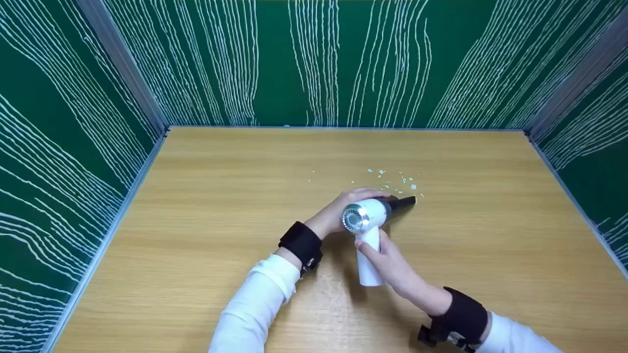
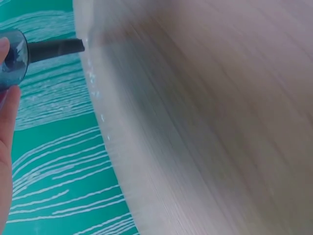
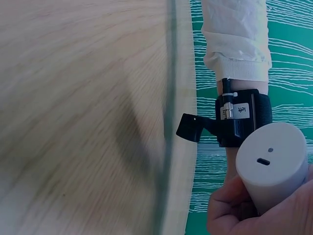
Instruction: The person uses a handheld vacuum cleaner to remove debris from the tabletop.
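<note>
A white handheld vacuum (image 1: 365,215) with a black nozzle (image 1: 403,202) stands over the wooden table (image 1: 221,196). The nozzle tip is at the near edge of a scatter of small white paper scraps (image 1: 392,179). My left hand (image 1: 343,208) curls over the vacuum's body from the left. Gripping its handle from below is my right hand (image 1: 385,257). In the left wrist view the nozzle (image 2: 56,48) juts from a dark translucent cup (image 2: 12,56) beside my left hand (image 2: 7,127). The right wrist view shows the handle's base (image 3: 274,161) in my right hand (image 3: 244,210).
Green walls with white wavy lines (image 1: 314,59) close in the table at the back and on both sides. Bare wood lies all around the vacuum. A black wrist band (image 3: 239,117) sits on the left forearm, just behind the handle.
</note>
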`<action>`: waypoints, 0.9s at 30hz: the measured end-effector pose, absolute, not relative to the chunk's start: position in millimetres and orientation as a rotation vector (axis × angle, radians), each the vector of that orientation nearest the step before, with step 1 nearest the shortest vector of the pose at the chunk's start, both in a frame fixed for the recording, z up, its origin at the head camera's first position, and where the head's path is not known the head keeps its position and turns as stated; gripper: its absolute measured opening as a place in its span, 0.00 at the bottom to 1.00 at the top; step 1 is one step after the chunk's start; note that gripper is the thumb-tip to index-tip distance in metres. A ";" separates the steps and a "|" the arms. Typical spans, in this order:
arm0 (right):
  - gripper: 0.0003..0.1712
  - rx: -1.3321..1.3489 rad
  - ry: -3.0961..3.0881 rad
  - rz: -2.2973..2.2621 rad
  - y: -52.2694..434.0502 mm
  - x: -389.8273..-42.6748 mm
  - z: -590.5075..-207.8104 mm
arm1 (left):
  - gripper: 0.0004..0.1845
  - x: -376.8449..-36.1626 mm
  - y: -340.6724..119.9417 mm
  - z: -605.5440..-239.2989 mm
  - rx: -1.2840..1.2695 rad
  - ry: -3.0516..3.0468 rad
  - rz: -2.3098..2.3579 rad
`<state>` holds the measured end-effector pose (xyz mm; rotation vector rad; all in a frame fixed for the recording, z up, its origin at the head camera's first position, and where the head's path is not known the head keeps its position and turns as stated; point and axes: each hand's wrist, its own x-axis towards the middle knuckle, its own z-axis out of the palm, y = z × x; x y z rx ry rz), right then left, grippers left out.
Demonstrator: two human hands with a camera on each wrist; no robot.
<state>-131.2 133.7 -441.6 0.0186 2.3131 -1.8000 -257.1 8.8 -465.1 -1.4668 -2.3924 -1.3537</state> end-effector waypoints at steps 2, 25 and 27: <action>0.24 0.027 2.316 -1.797 134.9 -132.0 -441.6 | 0.27 -257.9 10.4 -465.0 -1.468 -2.404 -1.354; 0.26 0.101 2.302 -1.810 150.5 -144.6 -438.6 | 0.27 -269.2 29.4 -464.7 -1.405 -2.446 -1.403; 0.25 0.093 2.299 -1.817 151.7 -145.4 -438.8 | 0.27 -270.1 31.1 -464.5 -1.408 -2.430 -1.421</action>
